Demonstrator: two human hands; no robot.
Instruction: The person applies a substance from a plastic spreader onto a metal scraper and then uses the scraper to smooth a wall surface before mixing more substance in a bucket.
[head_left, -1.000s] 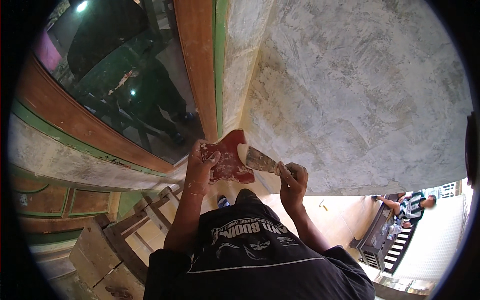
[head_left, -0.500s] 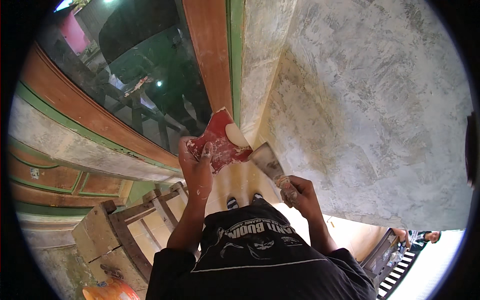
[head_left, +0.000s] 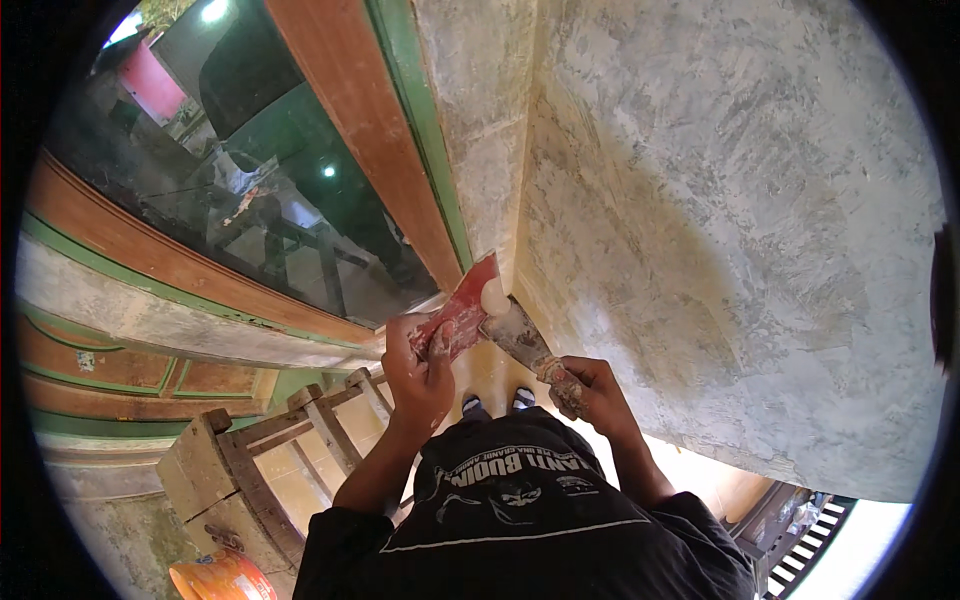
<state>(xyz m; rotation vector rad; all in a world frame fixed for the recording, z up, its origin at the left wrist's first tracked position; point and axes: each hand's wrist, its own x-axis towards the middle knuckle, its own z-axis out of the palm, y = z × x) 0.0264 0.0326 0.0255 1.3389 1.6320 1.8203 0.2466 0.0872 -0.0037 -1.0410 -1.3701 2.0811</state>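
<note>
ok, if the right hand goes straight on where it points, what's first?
The right hand, scraper leading, would likely meet the red board first, by its cream putty; depth leaves unclear whether the two touch now.

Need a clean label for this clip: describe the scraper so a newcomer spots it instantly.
Start at the big mottled grey wall on the right, then go down-left to the person's right hand. The scraper is in its grip, blade angled up-left toward the red board in the left hand. Its dull grey-brown blade and smeared handle set it apart from that board.
</note>
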